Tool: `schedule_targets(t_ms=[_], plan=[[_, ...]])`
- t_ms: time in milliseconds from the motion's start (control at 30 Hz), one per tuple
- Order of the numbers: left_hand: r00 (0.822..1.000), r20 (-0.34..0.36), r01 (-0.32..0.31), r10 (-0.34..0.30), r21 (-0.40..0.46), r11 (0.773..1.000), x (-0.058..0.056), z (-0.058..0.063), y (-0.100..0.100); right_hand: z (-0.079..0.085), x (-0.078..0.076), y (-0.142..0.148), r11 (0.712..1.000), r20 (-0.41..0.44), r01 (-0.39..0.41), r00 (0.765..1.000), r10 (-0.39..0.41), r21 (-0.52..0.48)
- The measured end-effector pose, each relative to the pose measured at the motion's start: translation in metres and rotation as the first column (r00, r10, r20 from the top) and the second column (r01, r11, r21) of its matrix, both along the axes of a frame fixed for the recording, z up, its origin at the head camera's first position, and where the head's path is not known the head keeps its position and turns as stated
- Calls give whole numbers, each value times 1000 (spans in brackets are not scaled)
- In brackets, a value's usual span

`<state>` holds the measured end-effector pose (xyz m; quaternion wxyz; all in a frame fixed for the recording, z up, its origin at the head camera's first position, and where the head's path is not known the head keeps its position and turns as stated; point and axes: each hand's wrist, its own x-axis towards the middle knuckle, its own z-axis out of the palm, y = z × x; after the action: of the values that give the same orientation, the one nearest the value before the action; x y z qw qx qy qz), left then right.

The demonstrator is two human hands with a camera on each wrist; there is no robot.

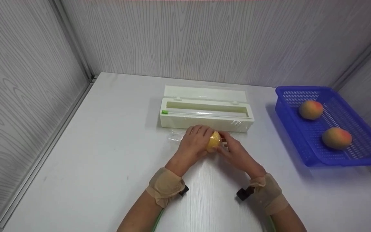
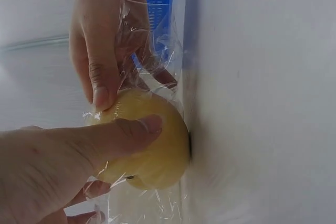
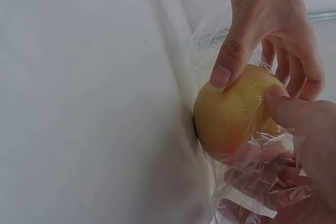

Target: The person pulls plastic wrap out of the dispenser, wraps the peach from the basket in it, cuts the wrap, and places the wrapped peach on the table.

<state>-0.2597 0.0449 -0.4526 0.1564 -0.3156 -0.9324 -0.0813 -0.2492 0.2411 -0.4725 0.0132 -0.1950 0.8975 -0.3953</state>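
Fruit (image 1: 214, 142) in clear film (image 1: 174, 136) sits on the worktop (image 1: 114, 154), left hand (image 1: 192, 144) clamped round it at nine o'clock, right hand (image 1: 237, 155) clamped on it at three; white box (image 1: 201, 122) at twelve.

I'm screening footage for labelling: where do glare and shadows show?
Head view: soft shadow beside the blue basket; left wrist view: small bright glints on the clear film, dim shadow beside the fruit; right wrist view: glints on the film, broad soft shadow on the tabletop.
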Motion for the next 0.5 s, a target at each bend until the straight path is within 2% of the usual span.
schedule_targets(t_ms=[133, 300, 500], plan=[[999, -28, -15, 15, -10, 1000, -1, -1, 0, 0, -3, 0, 1000, 27, -2, 1000, 2, 1], [995, -98, -28, 24, -36, 999, -3, -6, 0, 1, -7, -2, 1000, 52, 27, 998, -27, 6], [987, -151, -65, 59, -38, 997, -10, -12, 1, 0, -15, -5, 997, 18, 76, 997, -77, 24]])
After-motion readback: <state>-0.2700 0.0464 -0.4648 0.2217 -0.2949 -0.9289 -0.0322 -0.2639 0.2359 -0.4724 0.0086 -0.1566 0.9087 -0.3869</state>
